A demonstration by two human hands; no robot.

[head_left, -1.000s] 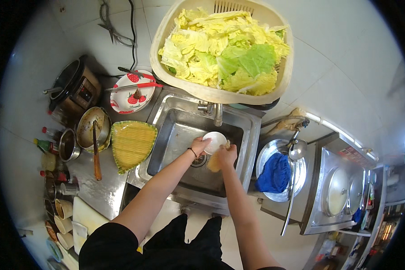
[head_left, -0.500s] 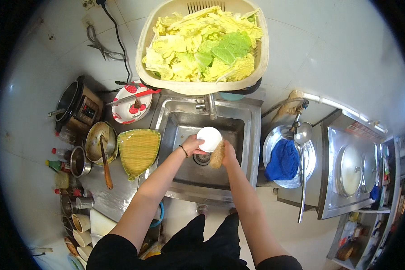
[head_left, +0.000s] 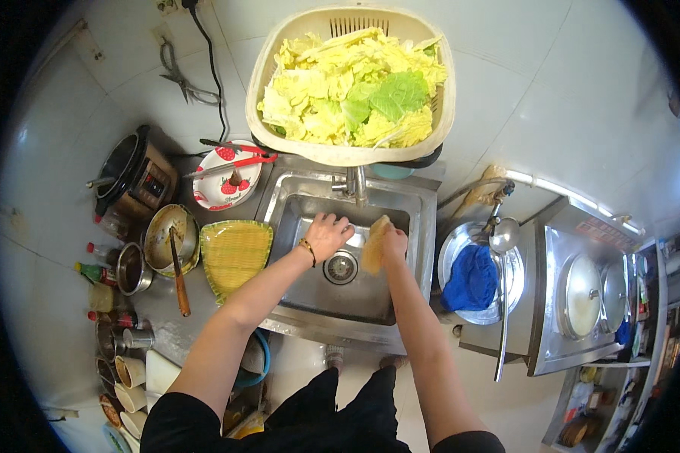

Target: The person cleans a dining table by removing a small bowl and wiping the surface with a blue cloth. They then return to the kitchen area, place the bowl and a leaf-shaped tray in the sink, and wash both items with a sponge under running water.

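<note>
Over the stainless steel sink point(head_left: 295, 296), my left hand point(head_left: 326, 237) is open, its fingers apart below the faucet point(head_left: 357, 186). I see nothing held in it, though its palm side is hidden. In my right hand point(head_left: 394, 243), the fingers are closed round a tan, fibrous loofah scrubber point(head_left: 375, 246). That scrubber hangs over the right half of the basin. Between and below my hands lies the round drain point(head_left: 341, 267). The white bowl from the earlier frame cannot be seen now.
A cream basket point(head_left: 258, 113) of cabbage leaves point(head_left: 355, 90) stands behind the sink. On the left are a woven tray point(head_left: 236, 253), a strawberry-patterned plate point(head_left: 208, 192) with red-handled tongs, a pan point(head_left: 159, 253) and an electric cooker point(head_left: 140, 177). A blue cloth point(head_left: 470, 279) and ladle point(head_left: 504, 238) are right.
The white bowl has left my left hand and gone out of sight. That hand has opened, palm down. My right hand keeps the scrubber, slightly farther right.
</note>
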